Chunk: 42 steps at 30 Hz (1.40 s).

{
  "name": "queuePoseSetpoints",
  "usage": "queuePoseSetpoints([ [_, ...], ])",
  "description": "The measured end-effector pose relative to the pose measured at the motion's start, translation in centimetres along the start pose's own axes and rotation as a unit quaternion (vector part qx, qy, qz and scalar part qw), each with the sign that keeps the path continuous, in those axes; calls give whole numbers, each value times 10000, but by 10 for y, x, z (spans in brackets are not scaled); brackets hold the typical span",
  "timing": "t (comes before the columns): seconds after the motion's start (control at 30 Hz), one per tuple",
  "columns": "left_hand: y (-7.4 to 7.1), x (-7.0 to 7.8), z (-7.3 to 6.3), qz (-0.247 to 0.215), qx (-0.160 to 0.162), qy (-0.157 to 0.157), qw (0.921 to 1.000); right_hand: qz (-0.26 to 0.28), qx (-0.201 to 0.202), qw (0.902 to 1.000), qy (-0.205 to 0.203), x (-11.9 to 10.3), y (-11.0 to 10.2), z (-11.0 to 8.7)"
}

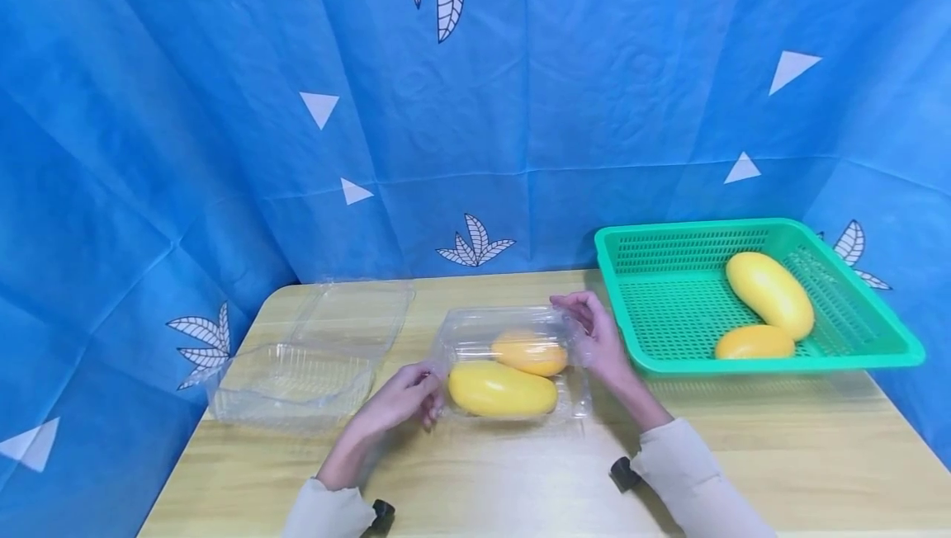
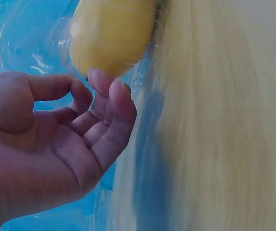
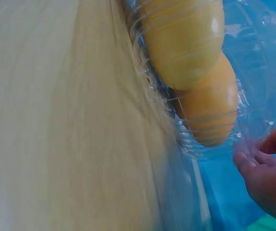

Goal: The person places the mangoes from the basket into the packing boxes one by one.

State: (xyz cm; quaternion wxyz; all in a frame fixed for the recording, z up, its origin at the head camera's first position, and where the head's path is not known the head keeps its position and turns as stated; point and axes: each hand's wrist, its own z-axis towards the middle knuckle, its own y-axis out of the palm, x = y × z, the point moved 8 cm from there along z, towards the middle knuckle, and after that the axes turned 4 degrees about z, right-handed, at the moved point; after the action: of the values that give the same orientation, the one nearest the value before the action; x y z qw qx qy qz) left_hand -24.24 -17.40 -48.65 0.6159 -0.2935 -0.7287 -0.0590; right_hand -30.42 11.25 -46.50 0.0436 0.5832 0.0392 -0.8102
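Observation:
A clear plastic clamshell box (image 1: 471,327) rests on the table in front of me, its lid over a yellow mango (image 1: 501,390) and a more orange mango (image 1: 529,352). Whether the lid is latched I cannot tell. My left hand (image 1: 404,396) holds the box's left end, thumb and bent fingers at the plastic edge below the yellow mango (image 2: 111,36) in the left wrist view. At the far right corner, my right hand (image 1: 598,340) pinches the rim. The right wrist view shows only part of that hand (image 3: 268,168), with both mangoes seen through the ribbed wall.
To the left on the wooden table (image 1: 475,488) stands another clear clamshell box (image 1: 297,389), its lid raised. A green basket (image 1: 631,348) at the right holds a large yellow mango (image 1: 770,294) and an orange one (image 1: 754,342). A blue curtain (image 1: 594,125) hangs behind.

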Motion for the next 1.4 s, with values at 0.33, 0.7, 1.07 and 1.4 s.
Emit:
queuePoseSetpoints([
  [0.33,-3,-10,-4,-838,-657,-322,9938,-177,-206,9996,-97,-3,-2,-4],
  [0.7,-2,-5,-9,-1073,-904,-529,9887,-191,-422,9989,60,-1,-5,-17],
  [1.07,-3,-6,-10,-997,-1017,-490,9886,-427,-519,9969,401,1,-3,-20],
  [1.4,-1,0,-12,-656,-1464,7,9871,-534,-372,9968,455,-1,-3,-21],
])
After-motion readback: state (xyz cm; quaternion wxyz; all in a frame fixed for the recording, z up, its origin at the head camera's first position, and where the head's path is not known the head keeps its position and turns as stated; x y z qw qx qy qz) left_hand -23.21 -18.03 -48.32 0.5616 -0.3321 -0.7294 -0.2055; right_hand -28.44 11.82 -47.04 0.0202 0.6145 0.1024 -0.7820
